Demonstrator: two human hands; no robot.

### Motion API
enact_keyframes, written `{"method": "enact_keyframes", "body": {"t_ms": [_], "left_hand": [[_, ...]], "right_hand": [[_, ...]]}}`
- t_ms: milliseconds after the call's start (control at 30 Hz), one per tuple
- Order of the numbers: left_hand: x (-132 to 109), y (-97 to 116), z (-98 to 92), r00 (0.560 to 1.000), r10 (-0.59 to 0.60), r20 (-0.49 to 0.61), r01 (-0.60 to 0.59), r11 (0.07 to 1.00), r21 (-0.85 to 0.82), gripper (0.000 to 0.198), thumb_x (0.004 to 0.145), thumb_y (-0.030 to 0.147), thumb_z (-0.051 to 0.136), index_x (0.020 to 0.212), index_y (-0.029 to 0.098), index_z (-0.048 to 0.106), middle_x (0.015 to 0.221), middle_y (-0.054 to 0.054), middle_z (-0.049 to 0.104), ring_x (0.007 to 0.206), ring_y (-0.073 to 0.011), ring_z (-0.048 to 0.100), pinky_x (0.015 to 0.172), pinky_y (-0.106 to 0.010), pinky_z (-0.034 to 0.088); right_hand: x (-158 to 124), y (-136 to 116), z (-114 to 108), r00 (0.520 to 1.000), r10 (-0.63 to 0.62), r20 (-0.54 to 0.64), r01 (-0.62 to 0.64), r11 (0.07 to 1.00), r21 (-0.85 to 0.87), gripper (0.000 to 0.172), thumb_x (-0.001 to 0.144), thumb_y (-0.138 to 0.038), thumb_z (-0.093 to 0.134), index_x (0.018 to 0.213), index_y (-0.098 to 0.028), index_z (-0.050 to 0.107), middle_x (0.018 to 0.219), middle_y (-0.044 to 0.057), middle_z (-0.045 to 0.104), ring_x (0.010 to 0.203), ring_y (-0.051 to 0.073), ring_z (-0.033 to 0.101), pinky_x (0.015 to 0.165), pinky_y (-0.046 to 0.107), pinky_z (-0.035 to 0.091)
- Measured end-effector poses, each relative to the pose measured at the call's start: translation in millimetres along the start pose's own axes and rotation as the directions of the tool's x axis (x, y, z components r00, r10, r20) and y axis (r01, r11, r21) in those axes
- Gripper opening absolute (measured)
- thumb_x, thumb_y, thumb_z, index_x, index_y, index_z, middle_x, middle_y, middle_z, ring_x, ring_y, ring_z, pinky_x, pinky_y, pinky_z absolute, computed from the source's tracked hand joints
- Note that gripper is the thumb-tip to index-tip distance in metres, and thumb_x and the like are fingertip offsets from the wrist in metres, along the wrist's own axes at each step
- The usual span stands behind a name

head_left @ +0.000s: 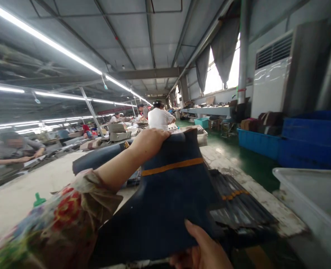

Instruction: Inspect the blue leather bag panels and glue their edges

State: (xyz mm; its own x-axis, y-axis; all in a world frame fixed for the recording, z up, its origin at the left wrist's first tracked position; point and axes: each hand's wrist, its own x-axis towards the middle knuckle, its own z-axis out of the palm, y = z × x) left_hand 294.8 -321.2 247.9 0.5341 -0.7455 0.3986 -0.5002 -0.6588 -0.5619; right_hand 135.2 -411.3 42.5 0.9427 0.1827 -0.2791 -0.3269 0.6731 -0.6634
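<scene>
A large dark blue panel (pixel 171 201), leather-like and crossed by an orange stripe, is held up in front of me. My left hand (pixel 151 144) is closed over its far edge, the fingertips hidden behind it. At the near edge my right hand (pixel 206 244) pinches the panel, thumb on top and fingers underneath. Right of it lies a fanned stack of similar dark pieces (pixel 235 201) with orange stripes. Another dark blue piece (pixel 98 158) rests on the table beyond my left forearm.
The pale worktable (pixel 61 164) stretches to the left, with a green-capped bottle (pixel 38 201) near my sleeve. On the right stand a white bin (pixel 302 190) and blue crates (pixel 313 142). A person in white (pixel 158 118) sits ahead; another person (pixel 14 149) works at left.
</scene>
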Motion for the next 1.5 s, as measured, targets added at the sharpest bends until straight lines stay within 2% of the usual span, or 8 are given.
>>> {"method": "enact_keyframes", "body": {"t_ms": [133,267,567,800,967,1200,1333,1500], "left_hand": [[4.9,32.7,51.5,0.979,0.127,0.158,-0.111,0.989,-0.101,0.038,0.084,0.012,0.035,0.116,0.025,0.052,0.099,-0.003,0.065,0.089,-0.0211,0.062,0.07,-0.032,0.049],[3.9,64.5,92.9,0.939,0.238,0.249,-0.19,0.961,-0.202,0.039,0.083,0.008,0.034,0.114,0.022,0.054,0.097,-0.004,0.065,0.089,-0.0222,0.062,0.071,-0.033,0.05],[2.9,101.7,141.5,0.89,0.342,0.302,-0.263,0.925,-0.274,0.03,0.082,0.009,0.037,0.1,0.017,0.059,0.089,-0.007,0.065,0.084,-0.0271,0.062,0.069,-0.04,0.051],[-18.0,134.8,176.3,0.842,0.362,0.4,-0.222,0.908,-0.355,0.031,0.083,0.008,0.034,0.107,0.011,0.055,0.09,-0.011,0.064,0.088,-0.0282,0.058,0.07,-0.041,0.049],[-33.0,163.4,198.4,0.779,0.406,0.479,-0.217,0.89,-0.401,0.033,0.083,0.01,0.033,0.106,0.003,0.055,0.093,-0.017,0.061,0.088,-0.0301,0.056,0.069,-0.042,0.048],[-18.5,155.8,227.5,0.745,0.341,0.573,-0.037,0.879,-0.475,0.055,0.074,0.03,0.048,0.126,0.014,0.042,0.116,-0.014,0.055,0.109,-0.0303,0.049,0.089,-0.049,0.042],[1.6,142.5,237.3,0.655,0.306,0.691,0.131,0.854,-0.503,0.079,0.067,0.048,0.049,0.137,0.021,0.026,0.13,-0.011,0.046,0.113,-0.0289,0.049,0.092,-0.045,0.043],[5.6,147.4,219.4,0.623,0.363,0.693,0.128,0.827,-0.548,0.066,0.064,0.043,0.048,0.124,0.015,0.043,0.12,-0.013,0.053,0.104,-0.0273,0.054,0.089,-0.036,0.046]], "right_hand": [[18.0,-3.5,1.6,0.995,-0.051,-0.083,0.062,0.989,0.133,0.046,0.051,-0.046,0.076,0.076,-0.01,0.062,0.061,0.005,0.067,0.05,0.014,0.061,0.046,0.021,0.046],[29.5,-8.8,-12.5,0.991,-0.069,-0.117,0.087,0.984,0.155,0.034,0.061,-0.035,0.072,0.079,-0.009,0.06,0.066,0.005,0.067,0.054,0.015,0.063,0.05,0.021,0.048],[53.7,-3.4,-31.5,0.986,0.035,-0.162,0.007,0.969,0.249,0.02,0.082,-0.025,0.053,0.09,-0.008,0.059,0.07,0.005,0.068,0.056,0.012,0.064,0.049,0.018,0.048],[57.0,4.0,-40.0,0.978,0.197,-0.074,-0.185,0.973,0.137,0.058,0.092,-0.047,0.032,0.084,0.0,0.066,0.078,0.013,0.069,0.05,0.01,0.061,0.042,0.017,0.045],[58.3,6.3,-41.6,0.968,0.239,-0.077,-0.233,0.969,0.076,0.064,0.093,-0.046,0.026,0.077,0.0,0.067,0.073,0.013,0.068,0.046,0.008,0.059,0.038,0.014,0.04],[59.2,17.2,-48.1,0.963,0.26,-0.067,-0.257,0.965,0.052,0.06,0.092,-0.046,0.03,0.075,-0.003,0.068,0.074,0.013,0.069,0.047,0.009,0.059,0.037,0.014,0.038],[60.6,19.2,-50.9,0.961,0.269,-0.062,-0.264,0.962,0.077,0.057,0.09,-0.046,0.033,0.077,-0.004,0.068,0.07,0.012,0.069,0.045,0.009,0.058,0.037,0.014,0.037],[61.6,19.5,-52.2,0.956,0.287,-0.065,-0.282,0.956,0.074,0.06,0.091,-0.045,0.029,0.076,-0.003,0.068,0.07,0.014,0.068,0.044,0.008,0.056,0.037,0.014,0.036]]}}
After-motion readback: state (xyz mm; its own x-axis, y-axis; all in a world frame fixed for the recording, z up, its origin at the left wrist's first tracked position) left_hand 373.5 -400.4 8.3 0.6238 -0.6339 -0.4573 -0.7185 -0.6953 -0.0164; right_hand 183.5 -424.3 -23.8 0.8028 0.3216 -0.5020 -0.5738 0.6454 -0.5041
